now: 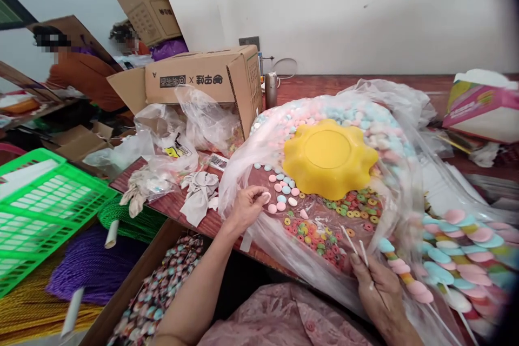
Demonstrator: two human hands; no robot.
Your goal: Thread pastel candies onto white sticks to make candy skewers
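Observation:
My left hand point(246, 206) pinches a small pink round candy at the edge of a big clear plastic bag point(251, 162) full of pink, blue and white candies. A yellow flower-shaped bowl point(329, 158) lies upside down on the candies. Small coloured ring candies point(324, 239) sit in the bag near me. My right hand point(375, 289) holds thin white sticks point(353, 244) and a skewer of stacked pastel candies point(405, 273). Finished candy skewers point(466, 248) are piled at the right.
A cardboard box point(211, 82) and crumpled plastic bags point(170, 140) stand at the back left. A green plastic crate point(44, 200) and purple and green cord spools point(89, 259) are at the left. Other people sit at the far left. A brown tray of wrapped candies point(158, 292) is below.

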